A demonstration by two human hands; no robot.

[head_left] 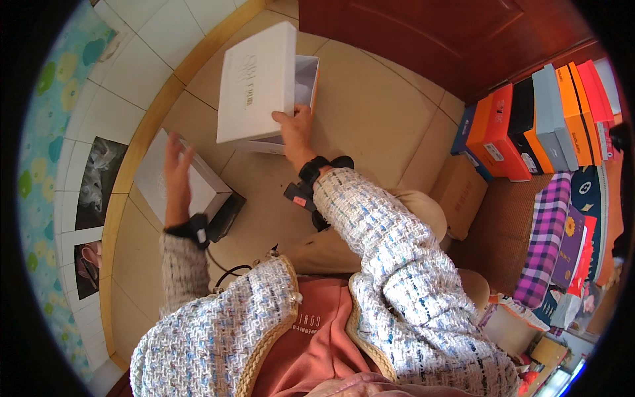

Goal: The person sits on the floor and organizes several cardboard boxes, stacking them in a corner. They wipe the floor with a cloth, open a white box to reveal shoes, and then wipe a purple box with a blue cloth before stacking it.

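Observation:
My right hand [296,130] grips the near right corner of a white shoebox lid [254,83], thumb on its top face. The lid sits askew over a white shoebox [306,69], so part of the inside shows at the right, where something pale lies. My left hand [177,177], slightly blurred, is stretched out with fingers apart and holds nothing. It is over or beside a second white box [210,188] on the floor; whether it touches the box I cannot tell. A flat black item [227,215] lies against that box's near side.
Several coloured shoeboxes [493,135] stand in a row at the right, by a brown carton [460,195] and a purple plaid box [546,238]. A dark red wooden door [436,40] is at the back. A tiled wall [126,99] with a wooden border curves along the left.

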